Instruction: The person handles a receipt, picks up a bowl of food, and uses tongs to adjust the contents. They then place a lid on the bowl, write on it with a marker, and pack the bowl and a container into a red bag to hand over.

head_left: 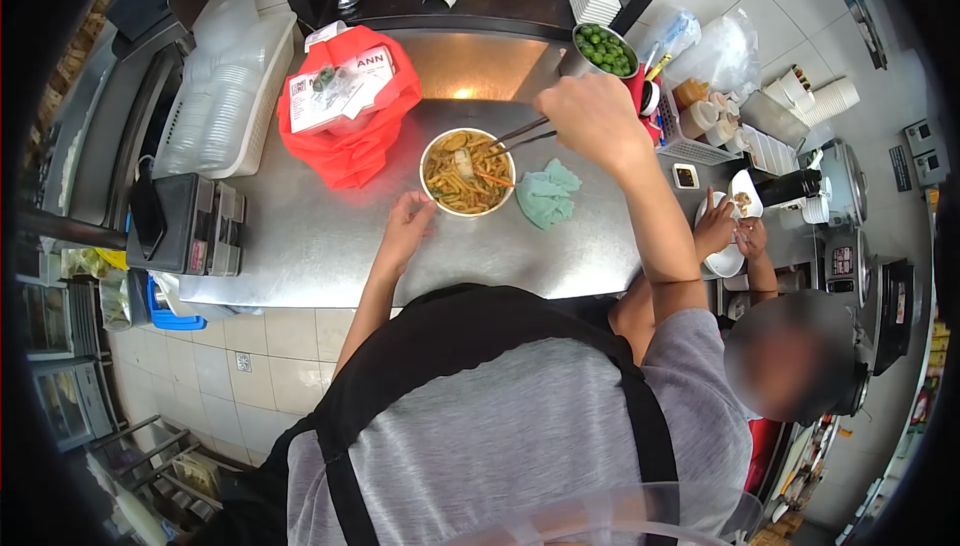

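A round white bowl (468, 173) full of noodles stands on the steel counter. My right hand (592, 118) is closed on dark chopsticks (524, 133), whose tips reach the bowl's right side. Close to the bowl's left rim is my left hand (409, 221), its fingers slightly curled and apart, holding nothing. A crumpled green cloth (548, 194) lies just right of the bowl. Left of the bowl sits a red plastic bag (350, 106) with papers on top. Beyond my right hand is a metal container of green limes (604, 50).
A co-worker's hands (716, 226) hold a white container at the right. A basket of sauce bottles (700, 121) stands at the back right. Stacked clear lids (215, 111) fill a white basket at the left, behind a dark box (185, 224).
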Action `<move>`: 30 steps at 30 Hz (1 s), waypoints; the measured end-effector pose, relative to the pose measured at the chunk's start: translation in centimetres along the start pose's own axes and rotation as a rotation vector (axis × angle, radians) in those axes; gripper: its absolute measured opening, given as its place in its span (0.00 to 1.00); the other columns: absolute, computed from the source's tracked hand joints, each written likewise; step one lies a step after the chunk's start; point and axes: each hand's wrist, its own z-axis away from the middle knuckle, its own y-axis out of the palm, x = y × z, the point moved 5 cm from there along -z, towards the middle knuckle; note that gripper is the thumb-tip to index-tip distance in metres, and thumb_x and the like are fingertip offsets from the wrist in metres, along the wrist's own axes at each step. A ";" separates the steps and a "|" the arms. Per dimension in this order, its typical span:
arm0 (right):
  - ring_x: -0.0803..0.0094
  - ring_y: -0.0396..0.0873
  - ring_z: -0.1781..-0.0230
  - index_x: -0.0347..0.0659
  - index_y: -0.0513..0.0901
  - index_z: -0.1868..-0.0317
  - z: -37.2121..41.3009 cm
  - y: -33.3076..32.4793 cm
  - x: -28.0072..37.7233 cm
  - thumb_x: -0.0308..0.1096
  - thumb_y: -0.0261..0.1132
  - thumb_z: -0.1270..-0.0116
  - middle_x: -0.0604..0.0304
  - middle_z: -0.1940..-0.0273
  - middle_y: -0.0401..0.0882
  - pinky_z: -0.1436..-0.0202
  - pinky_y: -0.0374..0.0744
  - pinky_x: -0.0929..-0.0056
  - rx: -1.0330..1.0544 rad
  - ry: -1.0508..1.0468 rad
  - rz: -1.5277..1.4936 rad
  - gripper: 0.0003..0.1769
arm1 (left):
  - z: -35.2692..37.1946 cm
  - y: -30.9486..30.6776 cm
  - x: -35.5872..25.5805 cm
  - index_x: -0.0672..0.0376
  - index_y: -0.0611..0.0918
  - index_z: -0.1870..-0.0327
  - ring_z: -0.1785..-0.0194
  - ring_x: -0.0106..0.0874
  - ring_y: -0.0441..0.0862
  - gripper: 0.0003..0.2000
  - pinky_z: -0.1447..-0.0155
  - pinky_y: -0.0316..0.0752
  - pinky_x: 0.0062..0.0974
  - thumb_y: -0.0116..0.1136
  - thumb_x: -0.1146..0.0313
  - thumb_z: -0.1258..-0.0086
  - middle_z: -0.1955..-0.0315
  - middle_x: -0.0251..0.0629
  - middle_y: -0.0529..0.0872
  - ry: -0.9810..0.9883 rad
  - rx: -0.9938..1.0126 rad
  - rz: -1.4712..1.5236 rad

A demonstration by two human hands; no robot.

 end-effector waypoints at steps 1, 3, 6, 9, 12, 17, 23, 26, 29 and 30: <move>0.61 0.81 0.72 0.46 0.83 0.73 -0.2 0.8 -0.4 0.30 0.69 0.57 0.58 0.77 0.80 0.73 0.77 0.65 0.011 0.015 -0.003 0.07 | 0.0 0.0 -0.1 0.58 0.72 0.58 0.55 0.26 0.75 0.09 0.57 0.75 0.26 0.53 0.65 0.33 0.51 0.37 0.68 0.000 0.003 -0.002; 0.61 0.81 0.72 0.46 0.83 0.73 -0.5 2.1 -0.5 0.30 0.70 0.59 0.58 0.77 0.80 0.72 0.77 0.65 0.050 0.039 -0.004 0.09 | 0.2 0.1 -0.4 0.58 0.72 0.58 0.55 0.26 0.75 0.09 0.57 0.75 0.26 0.53 0.65 0.33 0.50 0.38 0.66 -0.003 0.010 -0.006; 0.61 0.81 0.72 0.46 0.83 0.73 -0.7 2.1 -0.2 0.30 0.70 0.59 0.58 0.77 0.80 0.72 0.76 0.66 0.084 0.049 -0.004 0.09 | 0.0 0.0 -0.2 0.58 0.73 0.58 0.54 0.27 0.75 0.09 0.57 0.74 0.26 0.53 0.64 0.33 0.49 0.38 0.66 -0.018 0.019 -0.025; 0.61 0.81 0.73 0.45 0.83 0.74 0.3 -0.4 -0.3 0.31 0.69 0.58 0.58 0.77 0.80 0.74 0.76 0.66 0.042 0.049 -0.005 0.07 | 0.0 0.0 0.1 0.58 0.73 0.58 0.53 0.27 0.75 0.09 0.56 0.74 0.27 0.53 0.64 0.33 0.49 0.38 0.65 -0.023 0.014 -0.014; 0.62 0.81 0.73 0.46 0.82 0.75 0.4 -1.1 1.1 0.31 0.68 0.57 0.58 0.78 0.80 0.74 0.76 0.66 -0.057 0.008 -0.080 0.06 | 0.2 0.2 -0.2 0.55 0.73 0.58 0.54 0.23 0.74 0.09 0.52 0.71 0.28 0.52 0.61 0.32 0.60 0.32 0.79 -0.029 -0.007 -0.026; 0.61 0.81 0.73 0.47 0.82 0.73 -2.2 2.1 3.7 0.32 0.67 0.56 0.59 0.76 0.80 0.74 0.76 0.66 -0.085 -0.070 -0.153 0.06 | 0.3 0.1 -0.2 0.55 0.73 0.58 0.54 0.23 0.74 0.10 0.52 0.71 0.27 0.52 0.60 0.32 0.60 0.32 0.78 -0.010 -0.003 -0.046; 0.62 0.81 0.71 0.47 0.82 0.73 -0.7 1.6 2.2 0.31 0.69 0.56 0.60 0.74 0.81 0.72 0.76 0.64 -0.002 -0.036 -0.142 0.07 | 0.2 0.1 -0.2 0.58 0.73 0.59 0.53 0.27 0.74 0.09 0.56 0.73 0.27 0.54 0.63 0.34 0.53 0.36 0.68 -0.023 0.015 -0.024; 0.62 0.81 0.69 0.47 0.83 0.72 0.8 0.7 2.3 0.31 0.70 0.56 0.60 0.74 0.81 0.70 0.76 0.64 0.069 -0.047 -0.154 0.08 | 0.2 0.2 -0.2 0.58 0.73 0.59 0.54 0.26 0.75 0.09 0.56 0.73 0.26 0.54 0.64 0.34 0.53 0.36 0.68 -0.023 0.018 -0.023; 0.62 0.81 0.70 0.47 0.83 0.72 1.2 1.8 3.1 0.32 0.70 0.56 0.59 0.75 0.81 0.71 0.75 0.64 0.052 -0.095 -0.168 0.08 | 0.1 0.1 -0.2 0.58 0.73 0.59 0.55 0.26 0.75 0.09 0.56 0.73 0.26 0.54 0.63 0.34 0.53 0.36 0.69 -0.021 0.025 -0.026; 0.62 0.81 0.70 0.46 0.83 0.72 0.9 2.2 3.2 0.32 0.70 0.56 0.59 0.75 0.80 0.71 0.75 0.64 0.063 -0.091 -0.158 0.08 | 0.1 0.1 -0.2 0.58 0.73 0.60 0.55 0.26 0.75 0.09 0.56 0.73 0.26 0.54 0.63 0.34 0.53 0.36 0.69 -0.021 0.029 -0.027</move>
